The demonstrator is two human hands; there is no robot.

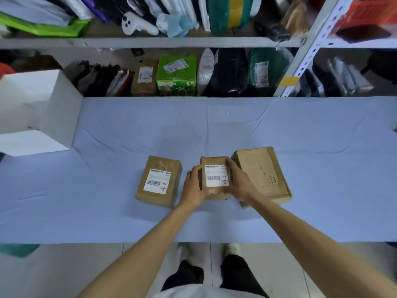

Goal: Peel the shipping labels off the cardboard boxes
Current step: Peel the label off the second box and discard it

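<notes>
Three cardboard boxes stand in a row on the pale blue table (214,130). The left box (158,168) carries a white shipping label (158,180) on top. The middle box (211,161) also bears a white label (216,175); my left hand (193,188) grips its left side and my right hand (238,183) grips its right side, thumbs meeting at its near edge. The larger right box (263,173) shows bare cardboard with a scuffed patch and no label on top. It touches my right hand.
A big white box (40,108) sits at the table's left end. Behind the table, metal shelves (150,42) hold parcels, bags and a green carton (176,75). The table's near edge lies just above my feet.
</notes>
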